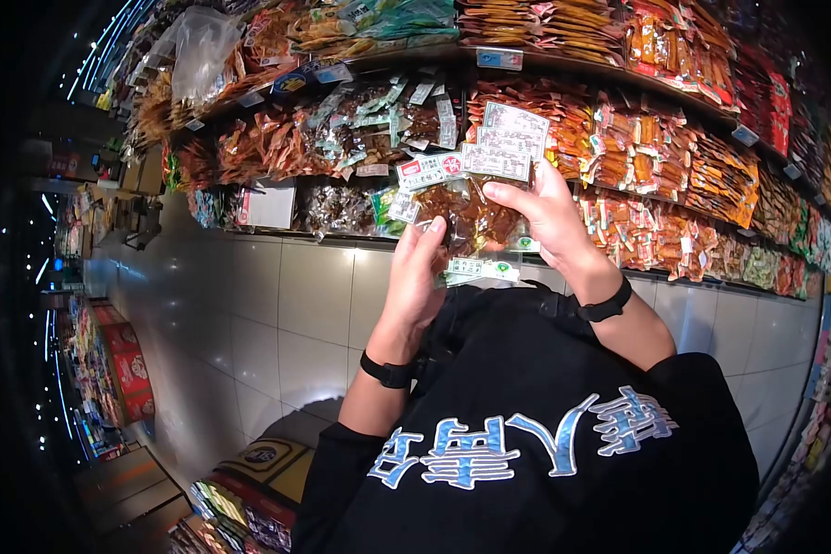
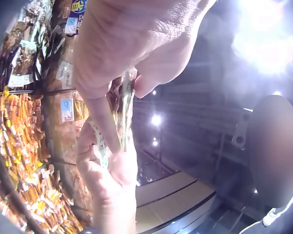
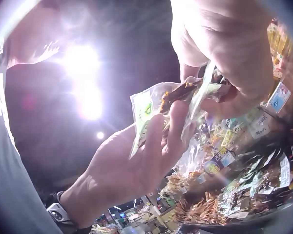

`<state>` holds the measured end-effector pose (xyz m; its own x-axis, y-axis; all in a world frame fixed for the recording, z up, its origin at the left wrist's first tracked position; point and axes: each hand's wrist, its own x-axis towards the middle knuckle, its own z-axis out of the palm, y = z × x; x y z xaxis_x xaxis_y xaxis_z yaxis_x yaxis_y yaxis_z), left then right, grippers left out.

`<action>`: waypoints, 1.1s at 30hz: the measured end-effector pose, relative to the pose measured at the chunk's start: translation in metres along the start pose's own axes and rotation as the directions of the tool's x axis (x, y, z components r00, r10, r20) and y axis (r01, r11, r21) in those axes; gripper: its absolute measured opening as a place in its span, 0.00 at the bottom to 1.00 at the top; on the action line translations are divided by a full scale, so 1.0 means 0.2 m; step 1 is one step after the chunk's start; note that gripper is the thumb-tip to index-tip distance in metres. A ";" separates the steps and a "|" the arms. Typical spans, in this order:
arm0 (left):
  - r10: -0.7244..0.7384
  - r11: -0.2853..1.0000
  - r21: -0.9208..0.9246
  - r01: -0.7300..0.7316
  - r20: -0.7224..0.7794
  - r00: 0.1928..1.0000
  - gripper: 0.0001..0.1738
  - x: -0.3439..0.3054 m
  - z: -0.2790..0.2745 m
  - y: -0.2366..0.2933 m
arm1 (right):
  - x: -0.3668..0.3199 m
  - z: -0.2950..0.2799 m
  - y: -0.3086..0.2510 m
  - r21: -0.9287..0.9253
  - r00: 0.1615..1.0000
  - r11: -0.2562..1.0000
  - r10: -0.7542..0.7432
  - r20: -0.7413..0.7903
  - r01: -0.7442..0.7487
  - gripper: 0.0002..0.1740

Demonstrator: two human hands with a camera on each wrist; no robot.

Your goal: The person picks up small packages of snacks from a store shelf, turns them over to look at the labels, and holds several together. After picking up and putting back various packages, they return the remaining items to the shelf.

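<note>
In the head view, clear plastic snack packets (image 1: pixel 466 217) with glossy brown food inside overlap in front of my chest. White printed labels (image 1: pixel 508 138) cover their upper part, and a strip with a green mark runs along the bottom edge. My left hand (image 1: pixel 415 272) grips the lower left side, thumb on the front. From the upper right, my right hand (image 1: pixel 549 217) pinches them with its thumb across the face. The right wrist view shows a packet (image 3: pixel 173 95) edge-on between my left hand (image 3: pixel 132 163) and my right hand (image 3: pixel 229 48). Some fingers are hidden behind the plastic.
Tiered store shelves (image 1: pixel 397 60) full of packaged snacks stand ahead, with price tags (image 1: pixel 499 59) along their edges. A clear plastic bag (image 1: pixel 203 55) sits at the upper left. Pale floor tiles (image 1: pixel 314 291) lie below. Stacked goods and red boxes (image 1: pixel 125 365) stand at the left.
</note>
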<state>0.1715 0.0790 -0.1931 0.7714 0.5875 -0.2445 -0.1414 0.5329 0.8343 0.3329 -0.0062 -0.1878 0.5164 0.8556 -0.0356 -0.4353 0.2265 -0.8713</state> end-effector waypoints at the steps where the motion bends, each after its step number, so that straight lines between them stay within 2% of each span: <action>1: -0.012 1.000 -0.011 0.012 -0.011 1.000 0.24 -0.01 -0.01 0.00 | 0.00 0.00 0.00 0.000 1.000 1.000 0.004 -0.004 -0.004 0.22; 3: -0.027 1.000 -0.008 0.027 0.003 1.000 0.26 -0.02 -0.03 0.01 | 0.01 0.02 0.02 0.008 1.000 1.000 -0.005 -0.008 0.005 0.21; 8: -0.043 0.986 -0.155 0.059 0.103 0.994 0.23 -0.06 -0.04 0.10 | 0.05 0.00 0.06 -0.027 0.996 0.996 -0.083 -0.040 0.082 0.20; 9: -0.039 0.982 -0.177 0.058 0.109 0.993 0.23 -0.06 -0.05 0.12 | 0.06 -0.01 0.06 0.025 0.993 0.995 -0.100 -0.065 0.101 0.20; 14: 0.007 0.993 -0.119 0.003 0.084 0.996 0.22 -0.09 -0.17 0.17 | 0.12 -0.04 0.03 0.047 0.967 0.979 -0.188 -0.175 0.199 0.17; 16: 0.016 0.995 -0.099 -0.005 0.108 0.994 0.22 -0.10 -0.23 0.19 | 0.14 -0.02 0.04 -0.030 0.940 0.969 -0.244 -0.238 0.244 0.16; 19: 0.023 0.994 -0.110 -0.008 0.137 0.990 0.20 -0.12 -0.32 0.24 | 0.15 0.10 0.06 -0.058 0.952 0.972 -0.236 -0.197 0.229 0.17; 22: 0.095 0.995 0.016 -0.097 0.077 0.992 0.20 -0.14 -0.40 0.27 | 0.13 0.29 0.15 -0.094 0.963 0.972 -0.228 -0.145 0.216 0.20; 23: 0.100 0.995 0.009 -0.100 0.053 0.994 0.21 -0.14 -0.45 0.27 | 0.13 0.34 0.22 -0.161 0.954 0.959 -0.258 -0.151 0.234 0.21; 25: 0.211 0.973 0.104 -0.206 -0.035 0.977 0.22 -0.15 -0.54 0.27 | 0.10 0.49 0.32 -0.231 0.939 0.939 -0.299 -0.172 0.257 0.24; 27: 0.276 0.945 0.205 -0.253 -0.094 0.956 0.24 -0.17 -0.60 0.29 | 0.10 0.63 0.44 -0.418 0.920 0.867 -0.360 -0.153 0.269 0.25; 28: 0.341 0.921 0.231 -0.315 -0.083 0.936 0.24 -0.17 -0.63 0.28 | 0.09 0.71 0.48 -0.475 0.920 0.839 -0.367 -0.136 0.264 0.25; 29: 0.405 0.858 0.368 -0.358 -0.054 0.913 0.24 -0.18 -0.68 0.28 | 0.09 0.78 0.55 -0.488 0.900 0.813 -0.420 -0.114 0.318 0.24; 30: 0.462 0.773 0.496 -0.395 -0.014 0.887 0.24 -0.18 -0.73 0.28 | 0.07 0.85 0.57 -0.543 0.915 0.797 -0.386 -0.118 0.266 0.23; 31: 0.429 0.793 0.496 -0.353 -0.044 0.902 0.23 -0.20 -0.77 0.27 | 0.07 0.91 0.61 -0.552 0.906 0.782 -0.409 -0.105 0.289 0.23; 32: 0.492 0.690 0.619 -0.376 -0.018 0.871 0.21 -0.21 -0.80 0.27 | 0.06 0.95 0.65 -0.561 0.898 0.767 -0.431 -0.093 0.310 0.23; 33: 0.454 0.701 0.629 -0.335 -0.032 0.891 0.19 -0.24 -0.82 0.29 | 0.05 0.99 0.69 -0.560 0.918 0.784 -0.384 -0.097 0.269 0.25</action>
<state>0.0245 0.1829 -0.2141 0.6033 0.7843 0.1450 0.0330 -0.2062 0.9780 0.1327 0.1254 -0.2114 0.7128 0.6533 0.2549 0.2106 0.1473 -0.9664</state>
